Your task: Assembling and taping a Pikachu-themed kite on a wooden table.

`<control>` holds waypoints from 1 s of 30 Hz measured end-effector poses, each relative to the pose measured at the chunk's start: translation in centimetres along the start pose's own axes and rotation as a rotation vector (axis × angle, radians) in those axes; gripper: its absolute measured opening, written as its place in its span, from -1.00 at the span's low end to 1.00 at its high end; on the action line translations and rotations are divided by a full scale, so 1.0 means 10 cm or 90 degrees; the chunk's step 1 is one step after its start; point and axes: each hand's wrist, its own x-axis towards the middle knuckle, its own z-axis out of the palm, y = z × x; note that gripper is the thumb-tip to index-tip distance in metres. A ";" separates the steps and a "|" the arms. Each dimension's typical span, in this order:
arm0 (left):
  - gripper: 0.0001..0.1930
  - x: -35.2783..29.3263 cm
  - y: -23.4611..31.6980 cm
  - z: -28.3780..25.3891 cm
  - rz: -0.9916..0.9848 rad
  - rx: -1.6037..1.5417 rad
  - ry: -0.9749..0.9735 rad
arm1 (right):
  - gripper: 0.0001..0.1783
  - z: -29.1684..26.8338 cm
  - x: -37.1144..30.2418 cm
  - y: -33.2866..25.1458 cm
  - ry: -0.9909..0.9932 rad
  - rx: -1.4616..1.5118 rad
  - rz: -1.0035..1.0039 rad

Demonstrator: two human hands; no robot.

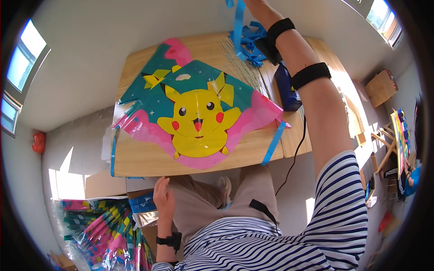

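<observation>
I'm seeing the green and pink kite (199, 115) lying flat close to the near edge of the wooden table (149, 160), another kite (140, 88) showing beneath it toward the far left corner. The left hand (163, 195) is hanging empty just off the near edge, fingers loosely curled. The right hand (254, 4) is hovering past the far edge, mostly cut off, so I can't tell whether it is gripping the blue strip (238, 31) dangling beside it. That strip is hanging over thin sticks (244, 67) and a ribbon heap (253, 43); a tug could snag them. With neither hand visibly steadying it, the kite could be sliding off the near edge if bumped.
</observation>
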 end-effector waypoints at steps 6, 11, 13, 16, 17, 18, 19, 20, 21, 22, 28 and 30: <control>-0.61 -0.23 -0.13 -0.08 -0.105 0.016 -0.014 | -0.58 1.07 -0.71 0.78 -0.109 0.175 0.040; -0.66 -0.01 -0.02 0.09 -0.071 -0.003 -0.099 | -0.59 1.13 -2.05 0.86 -0.459 0.633 0.677; -0.66 0.05 0.03 0.12 -0.075 -0.011 -0.126 | -0.59 1.00 -2.20 0.80 -0.508 0.720 0.566; -0.67 0.14 0.10 0.16 -0.064 -0.007 -0.156 | -0.63 0.73 -1.94 0.58 -0.417 0.856 0.697; -0.67 0.16 0.11 0.19 -0.056 -0.007 -0.158 | -0.65 0.65 -1.84 0.53 -0.352 0.898 0.787; -0.67 0.19 0.13 0.21 -0.046 -0.007 -0.160 | -0.67 0.57 -1.83 0.54 -0.323 0.608 0.668; -0.67 0.22 0.16 0.23 -0.035 -0.011 -0.162 | -0.68 0.49 -1.83 0.55 -0.288 0.324 0.538; -0.67 0.23 0.20 0.25 -0.029 -0.013 -0.164 | -0.69 0.44 -1.87 0.57 -0.253 0.049 0.398; -0.67 0.23 0.23 0.26 -0.023 -0.014 -0.165 | -0.66 0.37 -1.92 0.65 -0.186 0.072 0.434; -0.67 0.23 0.23 0.26 -0.012 0.000 -0.164 | -0.67 0.25 -2.00 0.78 -0.135 0.101 0.447; -0.70 0.08 0.16 0.21 -0.046 0.031 -0.134 | -0.68 -0.81 -3.13 1.92 -0.065 -0.033 0.677; -0.71 0.07 0.20 0.22 -0.044 0.053 -0.133 | -0.60 -1.13 -3.67 2.28 -0.159 -0.142 0.820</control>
